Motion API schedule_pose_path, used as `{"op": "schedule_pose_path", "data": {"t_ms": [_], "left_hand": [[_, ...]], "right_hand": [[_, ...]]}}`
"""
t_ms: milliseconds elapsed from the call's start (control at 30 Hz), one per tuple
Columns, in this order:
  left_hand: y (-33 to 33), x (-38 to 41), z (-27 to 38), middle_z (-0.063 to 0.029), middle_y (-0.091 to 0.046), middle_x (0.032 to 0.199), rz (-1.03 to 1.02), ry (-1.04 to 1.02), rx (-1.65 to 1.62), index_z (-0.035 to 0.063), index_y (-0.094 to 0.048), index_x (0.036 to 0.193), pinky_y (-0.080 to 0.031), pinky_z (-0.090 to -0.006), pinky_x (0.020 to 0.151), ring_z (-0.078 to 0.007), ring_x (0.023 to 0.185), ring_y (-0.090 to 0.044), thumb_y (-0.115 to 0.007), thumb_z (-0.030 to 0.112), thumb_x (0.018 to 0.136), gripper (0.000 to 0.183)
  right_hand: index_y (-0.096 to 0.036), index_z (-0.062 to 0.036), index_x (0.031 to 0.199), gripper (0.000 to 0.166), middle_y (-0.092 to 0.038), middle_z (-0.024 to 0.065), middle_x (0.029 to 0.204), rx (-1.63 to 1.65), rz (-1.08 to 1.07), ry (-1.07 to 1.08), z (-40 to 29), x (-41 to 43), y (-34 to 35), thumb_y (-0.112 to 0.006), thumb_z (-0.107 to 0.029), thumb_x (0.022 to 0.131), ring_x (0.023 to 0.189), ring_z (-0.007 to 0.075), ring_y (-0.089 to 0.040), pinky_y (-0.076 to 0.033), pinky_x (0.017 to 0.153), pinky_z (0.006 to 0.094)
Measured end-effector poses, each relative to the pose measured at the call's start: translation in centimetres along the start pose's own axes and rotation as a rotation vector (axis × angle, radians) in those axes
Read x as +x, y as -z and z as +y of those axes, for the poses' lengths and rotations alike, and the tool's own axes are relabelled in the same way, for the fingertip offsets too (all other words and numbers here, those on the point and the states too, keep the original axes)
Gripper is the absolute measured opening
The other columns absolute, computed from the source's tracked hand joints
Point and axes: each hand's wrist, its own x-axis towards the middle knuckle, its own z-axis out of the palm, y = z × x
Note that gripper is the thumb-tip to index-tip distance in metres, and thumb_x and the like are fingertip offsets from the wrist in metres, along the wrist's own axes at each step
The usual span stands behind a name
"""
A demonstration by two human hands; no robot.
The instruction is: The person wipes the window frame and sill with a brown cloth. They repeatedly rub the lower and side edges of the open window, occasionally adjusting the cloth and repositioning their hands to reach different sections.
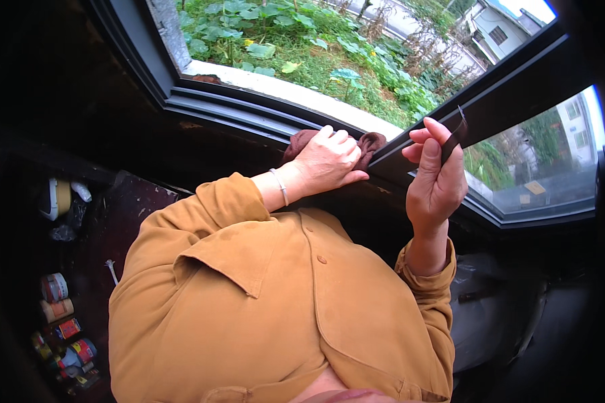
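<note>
My left hand [330, 158], back up and with a light bracelet at the wrist, presses on a bunched dark maroon cloth [373, 146]. The cloth lies on the lower track of a dark metal window frame [232, 108], against the upright edge of the sliding sash. To the right, my right hand [436, 166] is raised in front of the sash [514, 85], thumb and fingers bent. A thin dark curved tool with a narrow pointed tip [461, 128] is held in it; its exact kind cannot be told.
A white outer ledge [282, 95] runs beyond the track, with green plants outside. At the left, several jars and bottles [80, 352] and a yellow-and-white container [59, 199] stand near a dark red surface [131, 201]. Clear plastic sheeting [489, 312] lies at the lower right.
</note>
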Motion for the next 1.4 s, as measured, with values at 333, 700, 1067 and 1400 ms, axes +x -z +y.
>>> {"op": "schedule_pose_path", "data": {"t_ms": [333, 700, 1067, 1400], "left_hand": [[3.6, -5.7, -6.3, 0.0034, -0.058, 0.075, 0.052, 0.208, 0.311, 0.0160, -0.062, 0.074, -0.036, -0.0355, 0.068, -0.0166, 0.075, -0.052, -0.056, 0.033, 0.086, 0.021], [6.9, -10.3, -10.7, -0.0041, -0.063, 0.085, 0.080, 0.450, 0.429, 0.0088, -0.064, 0.083, -0.038, -0.0376, 0.077, -0.0237, 0.088, -0.054, -0.059, 0.031, 0.085, 0.023], [1.8, -5.5, -3.9, -0.0023, -0.057, 0.092, 0.115, 0.186, 0.151, 0.0097, -0.060, 0.095, -0.039, -0.0350, 0.081, -0.0215, 0.094, -0.052, -0.059, 0.045, 0.081, 0.038], [8.8, -12.7, -14.7, 0.0023, -0.061, 0.074, 0.080, 0.502, 0.608, 0.0143, -0.060, 0.073, -0.038, -0.0349, 0.071, -0.0158, 0.079, -0.058, -0.058, 0.022, 0.082, 0.012]], "right_hand": [[-0.057, 0.0035, 0.110, 0.019, -0.063, 0.0083, 0.082, 0.075, -0.003, -0.015, -0.4, -1.1, 0.7, -0.052, -0.005, 0.094, 0.061, 0.0091, -0.057, -0.048, 0.055, 0.0190], [-0.058, 0.0034, 0.111, 0.020, -0.063, 0.0091, 0.082, 0.070, 0.067, -0.158, 0.2, -2.6, 4.0, -0.048, -0.006, 0.096, 0.065, 0.0096, -0.058, -0.051, 0.059, 0.0199], [-0.056, 0.0040, 0.112, 0.021, -0.062, 0.0102, 0.081, 0.125, -0.059, -0.052, 0.2, -0.1, -0.5, -0.047, -0.007, 0.096, 0.063, 0.0117, -0.057, -0.048, 0.056, 0.0214], [-0.054, 0.0065, 0.110, 0.023, -0.065, 0.0153, 0.083, -0.014, -0.116, 0.277, 1.7, 1.3, -2.9, -0.052, -0.006, 0.092, 0.065, 0.0208, -0.062, -0.050, 0.058, 0.0283]]}}
